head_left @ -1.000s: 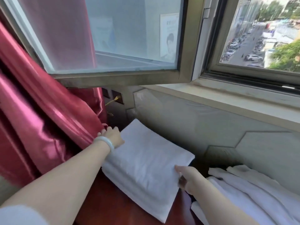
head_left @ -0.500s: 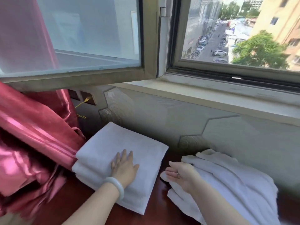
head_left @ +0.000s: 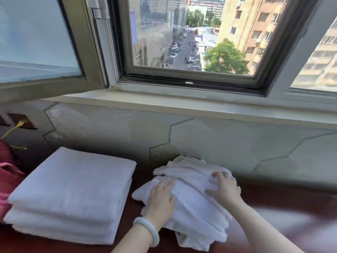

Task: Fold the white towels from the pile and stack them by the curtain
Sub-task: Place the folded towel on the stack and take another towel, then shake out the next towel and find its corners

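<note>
Reaching into the loose pile (head_left: 193, 203) at lower centre, both hands on cloth. Left hand (head_left: 162, 196) lies flat with fingers spread wide on the near-left side, likely pinning the heap so it doesn't slide on the counter (head_left: 291, 203). Right hand (head_left: 225, 189) is cupped over the upper-right part, fingers curled into the top layer, probably to pull one towel free for folding. The finished stack (head_left: 73, 189), three folded towels or so, sits at lower left just beside the red curtain (head_left: 7, 178), apart from the pile. More towels remain unfolded. Open window above.
</note>
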`<state>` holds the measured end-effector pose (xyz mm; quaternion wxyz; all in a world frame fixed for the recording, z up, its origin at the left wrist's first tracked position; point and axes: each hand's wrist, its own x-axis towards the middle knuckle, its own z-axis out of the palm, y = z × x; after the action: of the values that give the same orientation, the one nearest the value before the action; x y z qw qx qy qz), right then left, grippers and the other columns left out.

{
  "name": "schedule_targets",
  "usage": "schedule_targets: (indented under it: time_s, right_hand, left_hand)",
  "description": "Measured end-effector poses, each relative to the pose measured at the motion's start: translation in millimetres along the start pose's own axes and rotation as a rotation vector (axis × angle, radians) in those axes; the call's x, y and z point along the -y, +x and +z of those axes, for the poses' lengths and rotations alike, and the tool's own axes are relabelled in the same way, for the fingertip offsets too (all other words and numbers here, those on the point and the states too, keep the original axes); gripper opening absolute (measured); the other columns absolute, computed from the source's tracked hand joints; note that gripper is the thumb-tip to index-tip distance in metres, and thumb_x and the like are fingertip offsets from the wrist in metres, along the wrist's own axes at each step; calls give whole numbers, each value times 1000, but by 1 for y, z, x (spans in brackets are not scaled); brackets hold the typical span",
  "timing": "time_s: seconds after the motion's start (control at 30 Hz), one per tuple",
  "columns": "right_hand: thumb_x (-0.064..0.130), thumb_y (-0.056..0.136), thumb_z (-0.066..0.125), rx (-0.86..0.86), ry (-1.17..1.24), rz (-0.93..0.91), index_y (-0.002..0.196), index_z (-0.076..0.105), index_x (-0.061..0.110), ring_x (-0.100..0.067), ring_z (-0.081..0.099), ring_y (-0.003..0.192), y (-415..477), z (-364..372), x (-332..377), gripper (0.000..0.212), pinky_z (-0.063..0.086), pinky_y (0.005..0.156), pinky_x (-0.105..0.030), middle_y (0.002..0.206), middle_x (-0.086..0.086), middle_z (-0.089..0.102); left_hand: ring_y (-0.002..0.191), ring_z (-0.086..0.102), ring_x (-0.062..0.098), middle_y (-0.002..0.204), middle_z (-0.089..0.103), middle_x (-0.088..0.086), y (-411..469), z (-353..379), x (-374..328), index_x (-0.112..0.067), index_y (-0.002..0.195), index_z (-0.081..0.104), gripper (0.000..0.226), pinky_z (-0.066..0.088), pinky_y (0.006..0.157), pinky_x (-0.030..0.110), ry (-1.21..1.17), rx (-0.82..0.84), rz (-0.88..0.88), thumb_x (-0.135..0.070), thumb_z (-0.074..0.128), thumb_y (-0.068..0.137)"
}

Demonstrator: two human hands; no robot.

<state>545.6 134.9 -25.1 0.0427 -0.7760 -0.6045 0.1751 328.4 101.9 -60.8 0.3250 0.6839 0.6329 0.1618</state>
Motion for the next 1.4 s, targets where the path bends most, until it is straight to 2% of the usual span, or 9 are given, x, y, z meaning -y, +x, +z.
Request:
schedule_targets:
  time_s: [0.17, 0.27, 0.43, 0.6, 0.67, 0.83, 0.97, 1.2, 1.4]
  right_hand:
    - [12, 84, 61, -103, 114, -54, 84, 61, 24, -25, 56, 91, -2, -10, -26, 12, 50, 73, -37, 102, -2, 57]
    - [2, 78, 58, -14, 341, -11, 62, 58, 21, -30, 62, 68, 7, -26, -49, 24, 56, 58, -44, 77, -7, 64]
    - [30, 74, 76, 354, -4, -120, 100, 56, 17, -15, 49, 84, -10, -5, -79, 35, 36, 52, -13, 92, 4, 52]
    - [14, 82, 66, 137, 516, -5, 60, 47, 14, -15, 43, 59, -15, 5, -99, 29, 37, 55, -28, 62, -2, 48]
    - [12, 85, 67, 131, 751, 13, 64, 51, 12, -18, 46, 62, -7, -22, -108, 27, 44, 58, -31, 63, -7, 47]
    - [16, 95, 59, 185, 1072, -108, 77, 58, 9, -22, 61, 71, -2, -105, -117, 19, 57, 65, -35, 78, -12, 62]
    - [22, 98, 55, 152, 1270, -163, 88, 64, 10, -20, 65, 66, -4, -169, -122, 18, 51, 64, -34, 76, -7, 66]
    - [24, 98, 55, 53, 1441, -270, 90, 64, 12, -20, 63, 64, -15, -263, -136, 17, 51, 61, -32, 69, -3, 67]
    - [13, 94, 58, 94, 1797, -280, 89, 61, -2, -22, 71, 65, -37, -329, -131, 16, 59, 56, -30, 73, -13, 71]
  left_hand:
    - [100, 56, 15, 99, 60, -6, 3, -17, -6, -21, 98, 63, 14, 49, 83, 31, 20, 22, 14, -19, 51, 93]
    - [76, 52, 12, 87, 60, 2, 10, -28, -17, -12, 82, 57, 13, 44, 64, 29, 95, -120, 11, -10, 47, 90]
    - [113, 47, 15, 127, 52, -5, 0, 4, -59, -26, 125, 51, 31, 39, 95, 29, 187, 9, 16, -30, 55, 94]
    - [147, -1, 38, 162, 2, 1, -31, 50, -84, -28, 154, 10, 77, 7, 120, 48, 725, 50, 26, -3, 47, 92]
    - [148, 7, 32, 162, 8, 1, -34, 48, -81, -27, 154, 15, 74, 16, 118, 44, 747, -36, -14, -1, 47, 92]
    - [116, 48, 25, 121, 56, 4, -40, 29, -95, -17, 117, 59, 26, 37, 92, 31, 417, -182, -123, -10, 42, 99]
    - [93, 48, 21, 79, 48, -7, -47, 22, -110, -27, 75, 48, 26, 44, 83, 35, 200, -271, -206, -13, 44, 97]
    - [69, 55, 21, 74, 59, -4, -29, -25, -174, -21, 80, 52, 22, 43, 59, 35, 99, -644, -45, -2, 42, 87]
    - [75, 59, 12, 91, 64, -5, -24, -7, -238, -26, 97, 56, 30, 51, 75, 31, -162, -155, -21, -25, 73, 72]
